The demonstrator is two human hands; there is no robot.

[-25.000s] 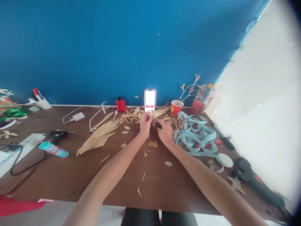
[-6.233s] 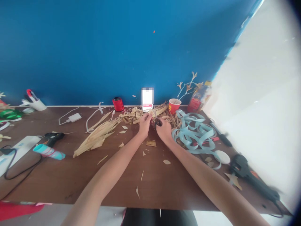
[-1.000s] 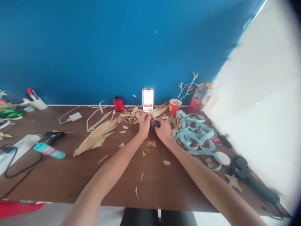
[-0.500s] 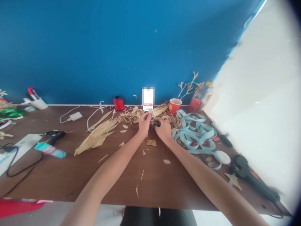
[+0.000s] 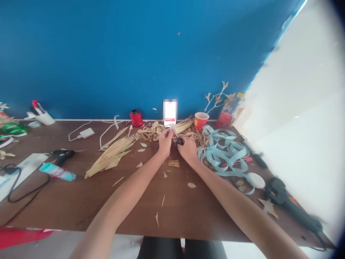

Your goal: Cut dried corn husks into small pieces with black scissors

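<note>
My right hand [image 5: 188, 146] is closed around the black handles of a pair of scissors [image 5: 180, 141], whose blades point up and left. My left hand [image 5: 165, 141] is just left of the blades, thumb and fingers pinched together; what it holds is too small to make out. Behind both hands lies a heap of dried husk scraps [image 5: 154, 131], with a wider pale strip to the right. A bundle of long dried husks [image 5: 111, 154] rests on the table to the left. Small cut pieces, one a brown square [image 5: 174, 163], are scattered nearer me.
A lit phone [image 5: 170, 112] stands by the blue wall. On the right are a red paper cup [image 5: 201, 121], a husk-flower branch [image 5: 215, 100], tangled light-blue ribbon [image 5: 223, 154] and a glue gun [image 5: 291, 205]. Leftward lie a charger [image 5: 86, 133], a blue roll [image 5: 58, 172] and another glue gun [image 5: 63, 156].
Almost nothing differs. Both hands and the scissors stay in the same place; the view has shifted very slightly.
</note>
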